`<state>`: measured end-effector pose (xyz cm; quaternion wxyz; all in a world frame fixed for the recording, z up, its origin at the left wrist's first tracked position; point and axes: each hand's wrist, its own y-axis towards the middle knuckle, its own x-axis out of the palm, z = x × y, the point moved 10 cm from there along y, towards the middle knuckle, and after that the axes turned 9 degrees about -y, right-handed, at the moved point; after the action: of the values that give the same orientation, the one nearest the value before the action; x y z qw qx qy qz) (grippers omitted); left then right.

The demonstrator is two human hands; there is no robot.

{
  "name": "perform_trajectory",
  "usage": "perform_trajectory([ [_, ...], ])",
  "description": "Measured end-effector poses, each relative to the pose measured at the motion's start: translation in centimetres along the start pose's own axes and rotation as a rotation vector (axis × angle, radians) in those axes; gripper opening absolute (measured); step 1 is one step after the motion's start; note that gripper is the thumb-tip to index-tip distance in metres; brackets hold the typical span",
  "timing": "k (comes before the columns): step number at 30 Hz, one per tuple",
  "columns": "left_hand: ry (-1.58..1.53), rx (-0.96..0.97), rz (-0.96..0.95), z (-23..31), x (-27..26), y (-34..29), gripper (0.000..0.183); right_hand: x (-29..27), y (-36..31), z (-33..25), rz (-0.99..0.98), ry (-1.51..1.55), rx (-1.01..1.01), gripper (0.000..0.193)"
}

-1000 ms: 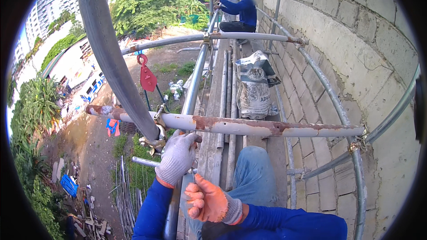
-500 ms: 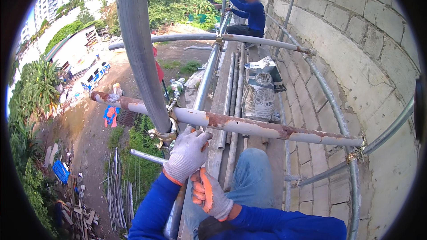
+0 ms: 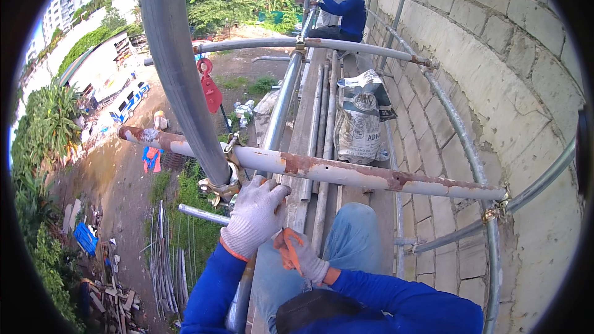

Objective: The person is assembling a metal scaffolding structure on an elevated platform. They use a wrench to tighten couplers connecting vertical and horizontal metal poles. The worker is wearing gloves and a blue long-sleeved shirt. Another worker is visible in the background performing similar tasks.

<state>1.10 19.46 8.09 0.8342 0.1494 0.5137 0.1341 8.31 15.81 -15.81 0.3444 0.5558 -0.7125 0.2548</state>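
My left hand (image 3: 255, 213), in a white knit glove with orange coating, lies over the silver lengthwise scaffold pipe (image 3: 281, 108) just below the coupler (image 3: 226, 184). Its fingers curl down on the far side, and what they grip is hidden. Close below it, my right hand (image 3: 303, 253) is closed, with the orange palm side showing; I cannot see what, if anything, is inside. The brass-coloured coupler clasps the foot of the grey upright pipe (image 3: 179, 68) beside the rust-patched cross pipe (image 3: 346, 176).
A cement bag (image 3: 362, 120) and loose pipes (image 3: 322, 130) lie on the plank walkway. The block wall (image 3: 470, 117) runs along the right. Two people (image 3: 346, 9) in blue work farther along. A red pulley block (image 3: 210, 86) hangs over the ground far below on the left.
My right hand has shifted slightly right and down, away from my left hand. The left stays by the coupler. My view has moved a little, showing more of the red pulley block.
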Motion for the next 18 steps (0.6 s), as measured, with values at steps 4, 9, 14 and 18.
perform_trajectory([
  [4,-0.037,0.049,0.023,0.1,-0.2,-0.2,0.017,-3.3,-1.5,-5.2,0.233,-0.703,-0.098,0.023],
  [9,-0.116,0.074,0.051,0.0,-0.6,-0.3,0.018,-5.6,2.9,-13.3,0.205,-1.484,-0.037,0.024],
  [14,-0.090,-0.006,-0.006,-0.4,-0.4,0.2,0.024,-3.7,10.5,-23.5,0.005,-1.816,-0.577,0.018],
  [18,-0.075,-0.034,-0.006,-0.4,-0.6,0.3,0.024,-1.3,14.0,-25.6,-0.212,-2.135,-0.758,0.021],
])
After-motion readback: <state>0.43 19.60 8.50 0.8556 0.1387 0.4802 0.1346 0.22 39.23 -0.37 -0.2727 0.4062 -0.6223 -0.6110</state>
